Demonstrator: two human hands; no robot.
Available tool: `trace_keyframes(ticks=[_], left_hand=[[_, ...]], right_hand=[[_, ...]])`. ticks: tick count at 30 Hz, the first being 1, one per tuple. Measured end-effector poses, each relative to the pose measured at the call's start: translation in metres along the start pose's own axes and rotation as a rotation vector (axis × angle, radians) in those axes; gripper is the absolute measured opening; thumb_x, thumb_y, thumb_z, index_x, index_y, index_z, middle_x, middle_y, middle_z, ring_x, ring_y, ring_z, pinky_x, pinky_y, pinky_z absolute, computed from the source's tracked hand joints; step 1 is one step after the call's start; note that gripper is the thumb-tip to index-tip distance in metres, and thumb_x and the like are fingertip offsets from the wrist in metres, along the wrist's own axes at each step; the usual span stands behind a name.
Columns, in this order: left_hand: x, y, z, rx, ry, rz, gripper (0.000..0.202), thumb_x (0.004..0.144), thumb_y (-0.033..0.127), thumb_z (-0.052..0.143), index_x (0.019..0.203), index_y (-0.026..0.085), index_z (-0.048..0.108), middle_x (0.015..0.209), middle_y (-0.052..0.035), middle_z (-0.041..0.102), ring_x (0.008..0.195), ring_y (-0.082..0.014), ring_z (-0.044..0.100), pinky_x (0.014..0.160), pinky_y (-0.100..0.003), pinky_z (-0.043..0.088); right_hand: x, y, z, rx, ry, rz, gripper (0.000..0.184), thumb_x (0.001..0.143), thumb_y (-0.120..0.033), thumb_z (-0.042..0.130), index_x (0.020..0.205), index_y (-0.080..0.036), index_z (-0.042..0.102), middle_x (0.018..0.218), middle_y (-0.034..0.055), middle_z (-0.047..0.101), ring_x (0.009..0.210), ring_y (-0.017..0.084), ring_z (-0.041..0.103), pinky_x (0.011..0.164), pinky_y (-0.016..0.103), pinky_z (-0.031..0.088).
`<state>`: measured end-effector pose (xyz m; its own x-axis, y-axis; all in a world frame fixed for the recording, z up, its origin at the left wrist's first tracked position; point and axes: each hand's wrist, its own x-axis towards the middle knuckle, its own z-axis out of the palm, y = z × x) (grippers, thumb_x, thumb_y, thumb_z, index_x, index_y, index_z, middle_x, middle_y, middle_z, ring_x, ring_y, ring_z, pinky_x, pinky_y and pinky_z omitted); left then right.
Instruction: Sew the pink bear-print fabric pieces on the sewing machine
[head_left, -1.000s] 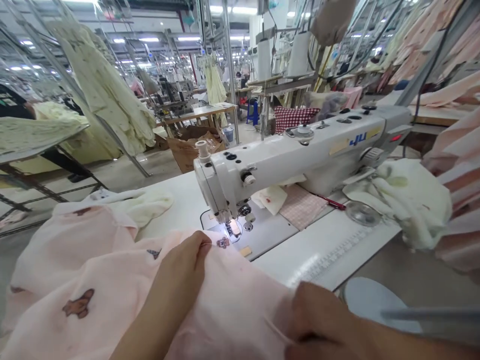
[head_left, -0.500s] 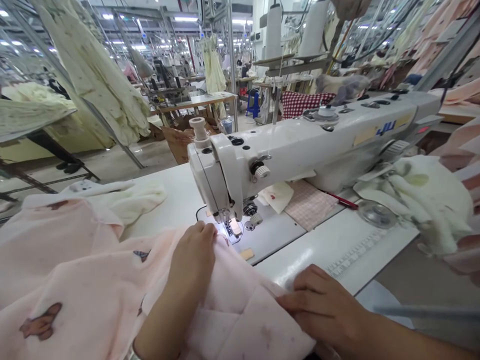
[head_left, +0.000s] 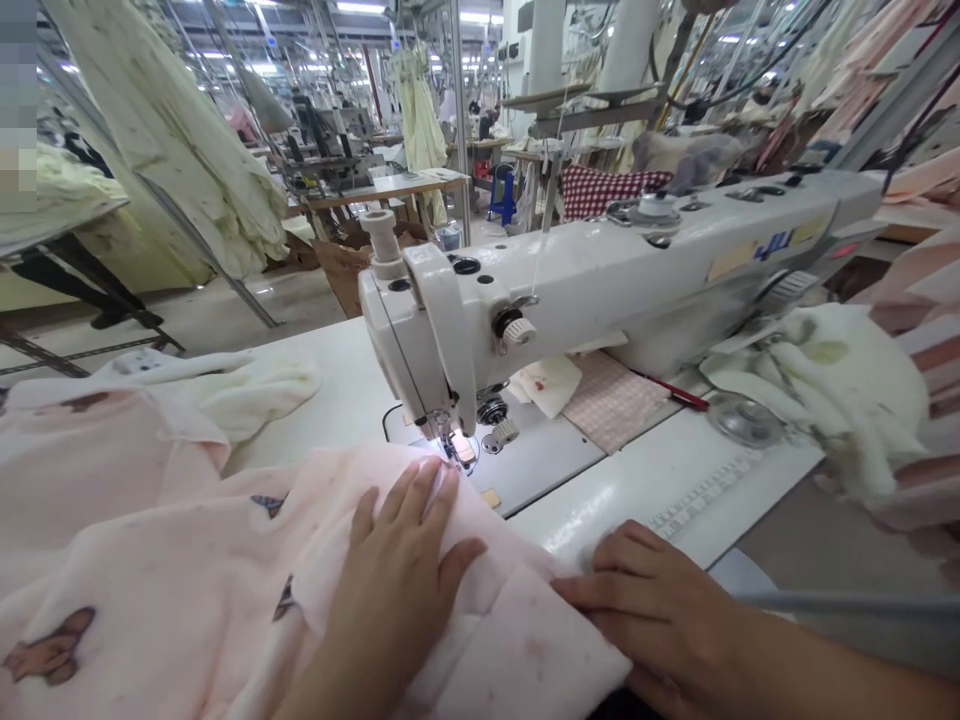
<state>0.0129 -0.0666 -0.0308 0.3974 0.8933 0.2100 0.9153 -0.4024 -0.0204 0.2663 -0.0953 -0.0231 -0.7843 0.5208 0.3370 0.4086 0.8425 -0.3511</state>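
Observation:
Pale pink plush fabric [head_left: 187, 550] with printed animals spreads over the left and front of the sewing table. Its edge reaches the lit presser foot [head_left: 456, 452] of a white sewing machine [head_left: 600, 275]. My left hand [head_left: 405, 565] lies on the fabric with fingers spread, their tips just in front of the presser foot. At the fabric's right edge, my right hand [head_left: 660, 610] grips the folded border between thumb and fingers; the thumb is mostly hidden.
Behind the pink piece lies cream fabric [head_left: 274, 395]. Under the machine arm are a checked pink cloth [head_left: 615, 400] and a red pen-like stick [head_left: 679, 394]. A round clear dish [head_left: 746, 420] and bunched cream cloth [head_left: 825, 385] sit at right. A thread cone [head_left: 547, 50] stands behind.
My left hand has gone from bent, closed fingers at the fabric's edge to a flat, spread palm on it. The right hand keeps its hold. The view has shifted slightly.

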Motion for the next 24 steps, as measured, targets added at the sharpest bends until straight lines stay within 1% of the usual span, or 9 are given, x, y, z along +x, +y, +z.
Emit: trace_keyframes(ticks=[3,6,8,11,15,18,21,23,24], left_hand=[[-0.004,0.001,0.003,-0.015,-0.004,-0.014,0.05,0.088,0.044,0.039,0.133,0.021,0.041,0.136,-0.0098,0.047,0.123,-0.0292,0.042,0.093,-0.049,0.034],[0.001,0.0,0.003,-0.043,-0.022,-0.034,0.05,0.088,0.046,0.039,0.132,0.023,0.042,0.137,-0.0097,0.045,0.121,-0.0296,0.043,0.091,-0.049,0.035],[0.004,-0.001,0.002,-0.056,-0.032,-0.029,0.051,0.087,0.046,0.04,0.133,0.024,0.042,0.138,-0.0101,0.043,0.122,-0.0302,0.041,0.091,-0.049,0.035],[0.006,-0.003,0.004,-0.06,-0.036,-0.002,0.053,0.087,0.049,0.04,0.133,0.023,0.042,0.139,-0.0119,0.041,0.124,-0.0311,0.039,0.093,-0.05,0.034],[0.007,-0.004,0.005,-0.051,-0.031,0.028,0.055,0.086,0.05,0.042,0.133,0.021,0.042,0.137,-0.0146,0.042,0.123,-0.0322,0.039,0.093,-0.051,0.034],[0.007,0.002,-0.001,-0.019,0.028,0.033,0.053,0.085,0.047,0.047,0.129,0.018,0.047,0.13,-0.0173,0.048,0.118,-0.034,0.043,0.093,-0.054,0.034],[0.001,0.014,-0.008,-0.115,0.034,0.162,0.051,0.079,0.055,0.053,0.118,0.022,0.055,0.119,-0.0126,0.056,0.108,-0.032,0.05,0.093,-0.053,0.035],[-0.009,0.023,-0.009,-0.235,-0.013,0.329,0.041,0.076,0.057,0.056,0.103,0.027,0.06,0.107,-0.0057,0.062,0.096,-0.0266,0.056,0.088,-0.046,0.041],[-0.014,0.028,-0.009,-0.294,-0.035,0.413,0.029,0.078,0.051,0.056,0.095,0.027,0.061,0.098,-0.0026,0.064,0.087,-0.0223,0.058,0.082,-0.04,0.045]], right_hand=[[-0.001,-0.001,-0.004,-0.019,-0.025,-0.003,0.02,0.073,-0.009,0.048,0.091,-0.014,0.057,0.111,0.0068,0.064,0.081,0.018,0.049,0.069,0.035,0.033],[-0.002,0.0,-0.007,-0.022,-0.037,-0.006,0.017,0.076,-0.01,0.046,0.087,-0.015,0.058,0.112,0.0063,0.064,0.081,0.018,0.049,0.069,0.035,0.035],[-0.002,0.001,-0.008,-0.027,-0.038,-0.008,0.019,0.077,-0.01,0.046,0.09,-0.015,0.058,0.112,0.0064,0.064,0.081,0.018,0.05,0.069,0.035,0.035],[-0.003,0.002,-0.008,-0.04,-0.054,0.01,0.023,0.077,-0.011,0.047,0.096,-0.016,0.058,0.11,0.0062,0.065,0.082,0.019,0.05,0.069,0.035,0.036],[-0.005,0.001,-0.008,-0.03,-0.075,0.031,0.021,0.078,-0.013,0.05,0.097,-0.016,0.058,0.111,0.0061,0.064,0.084,0.02,0.049,0.07,0.035,0.037],[-0.006,0.002,-0.006,-0.036,-0.047,0.023,0.018,0.079,-0.013,0.048,0.094,-0.015,0.058,0.11,0.0072,0.063,0.084,0.019,0.048,0.071,0.035,0.037],[-0.005,0.005,-0.004,-0.062,0.034,0.046,0.017,0.081,-0.014,0.044,0.089,-0.016,0.059,0.095,0.0084,0.062,0.077,0.018,0.047,0.067,0.034,0.034],[-0.005,0.009,-0.004,-0.1,0.056,0.052,0.018,0.084,-0.014,0.042,0.087,-0.017,0.06,0.079,0.0055,0.058,0.069,0.016,0.044,0.064,0.032,0.031],[-0.005,0.011,-0.004,-0.12,0.05,0.043,0.019,0.086,-0.013,0.041,0.088,-0.017,0.06,0.073,0.0036,0.055,0.066,0.015,0.042,0.063,0.031,0.029]])
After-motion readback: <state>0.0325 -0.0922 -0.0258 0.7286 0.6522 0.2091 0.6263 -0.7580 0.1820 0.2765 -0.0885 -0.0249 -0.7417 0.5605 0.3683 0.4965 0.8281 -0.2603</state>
